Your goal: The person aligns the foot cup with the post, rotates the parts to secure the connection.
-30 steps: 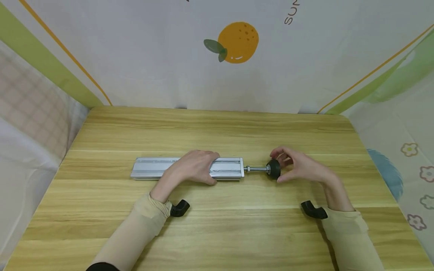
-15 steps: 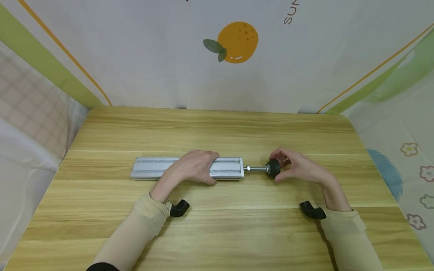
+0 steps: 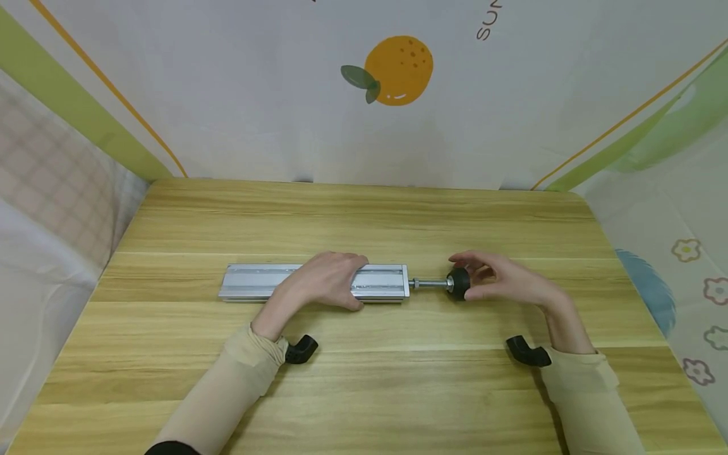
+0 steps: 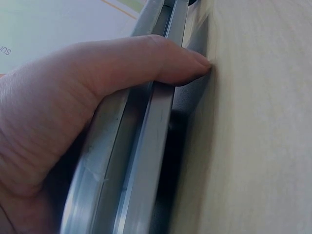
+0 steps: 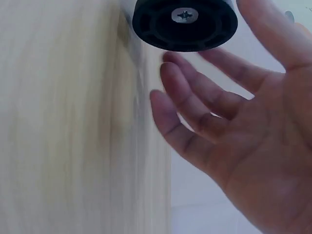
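Note:
An aluminium profile (image 3: pixel 381 278) with slots along it lies lengthwise on the wooden table. My left hand (image 3: pixel 325 281) grips it from above, and in the left wrist view the thumb (image 4: pixel 156 61) reaches down its near side to the tabletop. From the profile's right end plate sticks a threaded rod (image 3: pixel 433 284) with a nut (image 3: pixel 416 284), ending in a black levelling foot (image 3: pixel 458 284). My right hand (image 3: pixel 506 281) curves around that foot, thumb and forefinger at its rim. In the right wrist view a cross-head screw (image 5: pixel 185 15) sits in the foot's underside, the other fingers fanned below it.
The wooden table (image 3: pixel 364 392) has a white printed curtain (image 3: pixel 256 95) behind it and more cloth at both sides. A black curved piece (image 3: pixel 301 349) sits at the left cuff, another black curved piece (image 3: pixel 527 351) at the right cuff.
My right thumb and fingers close in on the levelling foot, then shift round its rim, the thumb ending a little higher. The left hand and the profile stay put.

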Demonstrator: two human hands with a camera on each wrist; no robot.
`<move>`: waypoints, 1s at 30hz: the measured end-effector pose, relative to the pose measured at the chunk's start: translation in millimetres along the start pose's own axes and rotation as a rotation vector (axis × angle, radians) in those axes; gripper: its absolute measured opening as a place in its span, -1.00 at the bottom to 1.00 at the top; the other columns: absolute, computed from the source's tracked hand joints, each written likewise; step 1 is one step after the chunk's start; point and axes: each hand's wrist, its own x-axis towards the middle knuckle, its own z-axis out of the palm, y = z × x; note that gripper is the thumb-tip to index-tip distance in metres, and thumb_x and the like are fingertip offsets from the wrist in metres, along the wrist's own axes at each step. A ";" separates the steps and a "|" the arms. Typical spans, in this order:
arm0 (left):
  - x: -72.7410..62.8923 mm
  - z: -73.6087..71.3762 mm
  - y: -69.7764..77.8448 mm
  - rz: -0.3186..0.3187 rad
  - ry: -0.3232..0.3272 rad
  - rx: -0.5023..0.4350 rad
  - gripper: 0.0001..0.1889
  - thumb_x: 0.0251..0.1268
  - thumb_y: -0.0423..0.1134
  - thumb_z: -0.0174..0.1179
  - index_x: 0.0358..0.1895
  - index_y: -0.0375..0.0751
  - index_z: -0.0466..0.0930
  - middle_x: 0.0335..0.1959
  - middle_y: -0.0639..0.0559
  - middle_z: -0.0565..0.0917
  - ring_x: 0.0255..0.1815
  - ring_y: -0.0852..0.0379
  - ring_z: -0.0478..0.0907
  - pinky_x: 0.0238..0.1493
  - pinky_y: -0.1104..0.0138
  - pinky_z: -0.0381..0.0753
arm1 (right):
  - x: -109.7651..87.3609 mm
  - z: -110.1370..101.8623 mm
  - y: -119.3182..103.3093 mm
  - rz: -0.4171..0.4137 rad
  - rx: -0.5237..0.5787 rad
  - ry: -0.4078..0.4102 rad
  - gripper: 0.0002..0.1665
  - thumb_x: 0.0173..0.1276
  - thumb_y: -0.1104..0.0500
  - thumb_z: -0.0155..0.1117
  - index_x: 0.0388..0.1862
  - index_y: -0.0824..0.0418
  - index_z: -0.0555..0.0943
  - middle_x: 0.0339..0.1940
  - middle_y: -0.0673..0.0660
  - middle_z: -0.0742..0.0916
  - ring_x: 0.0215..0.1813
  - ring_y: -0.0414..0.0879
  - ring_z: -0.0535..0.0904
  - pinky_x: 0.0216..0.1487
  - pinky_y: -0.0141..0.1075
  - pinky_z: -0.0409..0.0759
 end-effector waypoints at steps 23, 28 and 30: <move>1.5 1.4 -0.1 0.004 0.001 0.008 -0.36 -0.06 0.10 0.49 0.09 -0.10 0.54 -0.24 0.14 0.65 -0.26 0.14 0.56 0.01 0.14 0.66 | -0.2 0.9 1.6 0.052 -0.009 0.021 -0.45 0.37 0.07 0.44 0.27 0.18 0.53 0.01 0.11 0.72 0.04 -0.06 0.61 0.09 -0.22 0.65; 0.6 1.8 -1.1 0.005 0.007 0.009 -0.34 -0.06 0.10 0.49 0.12 -0.11 0.54 -0.18 0.12 0.68 -0.20 0.13 0.59 0.06 0.12 0.66 | -0.3 -1.5 0.4 0.059 -0.028 -0.019 -0.53 0.53 0.06 0.25 0.33 0.18 0.55 -0.05 0.09 0.75 -0.06 -0.15 0.64 -0.07 -0.34 0.64; 0.2 1.7 -1.0 0.007 0.011 0.008 -0.36 -0.06 0.09 0.49 0.10 -0.11 0.54 -0.19 0.12 0.68 -0.21 0.13 0.59 0.05 0.13 0.66 | -1.0 -2.0 -0.1 0.067 -0.038 -0.016 -0.53 0.55 0.04 0.22 0.35 0.15 0.55 -0.02 0.07 0.75 -0.06 -0.15 0.63 -0.07 -0.35 0.63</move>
